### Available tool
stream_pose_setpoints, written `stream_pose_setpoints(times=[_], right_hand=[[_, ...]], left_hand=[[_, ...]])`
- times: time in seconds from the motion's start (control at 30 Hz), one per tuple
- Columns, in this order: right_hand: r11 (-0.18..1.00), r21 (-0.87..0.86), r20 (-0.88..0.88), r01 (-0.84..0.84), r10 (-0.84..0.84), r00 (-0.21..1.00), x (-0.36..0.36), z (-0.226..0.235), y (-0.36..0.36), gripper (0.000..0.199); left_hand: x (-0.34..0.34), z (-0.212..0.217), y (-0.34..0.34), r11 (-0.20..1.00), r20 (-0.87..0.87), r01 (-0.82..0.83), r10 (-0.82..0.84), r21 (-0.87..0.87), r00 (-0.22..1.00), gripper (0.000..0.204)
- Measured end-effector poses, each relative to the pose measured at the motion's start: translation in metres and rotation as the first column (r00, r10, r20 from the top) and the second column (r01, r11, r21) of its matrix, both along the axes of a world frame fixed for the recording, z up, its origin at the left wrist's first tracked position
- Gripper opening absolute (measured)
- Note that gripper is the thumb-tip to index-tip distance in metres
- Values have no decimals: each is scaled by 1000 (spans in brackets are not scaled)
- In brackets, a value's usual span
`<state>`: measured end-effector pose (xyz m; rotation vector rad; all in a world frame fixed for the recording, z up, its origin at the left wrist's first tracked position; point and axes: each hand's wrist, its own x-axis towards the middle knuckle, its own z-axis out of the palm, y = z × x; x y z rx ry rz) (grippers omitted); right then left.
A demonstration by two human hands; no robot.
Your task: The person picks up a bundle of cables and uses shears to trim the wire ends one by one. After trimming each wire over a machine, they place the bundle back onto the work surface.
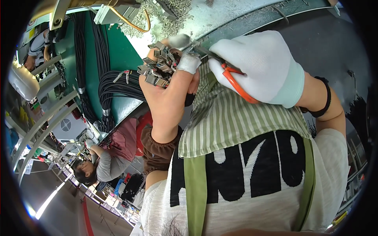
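My left hand (167, 104) is closed round a bunch of black cables with bare metal plug ends (158, 67) fanned out above the palm. White covers wrap its thumb and a fingertip. The black cable bundle (120, 88) trails from this hand to the left over the table. In a white glove, my right hand (262, 65) grips cutting pliers (237, 84) with orange-red handles. Their jaws are close to my left thumb and fingertip, beside the plug ends. Exactly what lies between the jaws is too small to make out.
Small pale clippings (173, 15) are heaped on the light work surface at the top. More black cable bundles (80, 59) lie on the green mat (118, 51). A yellow cord (145, 23) loops above it. Another person (114, 153) works at the lower left.
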<state>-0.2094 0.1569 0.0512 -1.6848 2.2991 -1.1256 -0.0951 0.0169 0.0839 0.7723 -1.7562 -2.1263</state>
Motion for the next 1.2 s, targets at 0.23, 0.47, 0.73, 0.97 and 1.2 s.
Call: stream_pose_setpoints(times=[0.23, 0.47, 0.73, 0.97, 1.2], right_hand=[[984, -86, -116, 155, -165, 980, 3, 2, 0, 16], [991, -21, -84, 129, -131, 988, 1, 1, -1, 15], [992, -121, 272, -33, 65, 960, 2, -11, 3, 15], [996, -90, 360, 0, 32, 933, 10, -16, 6, 14], [999, 33, 90, 31, -34, 995, 9, -17, 6, 14]], left_hand=[[0, -3, 0, 995, -46, -54, 51, -82, 998, 19], [2, -6, 0, 992, -15, -26, 24, -126, 1000, 20], [3, -10, 2, 488, 31, 114, -174, -865, 984, 19], [9, -11, 1, 932, 172, 76, -14, -356, 985, 18], [11, -16, 3, 942, 143, 91, -46, -323, 989, 18]])
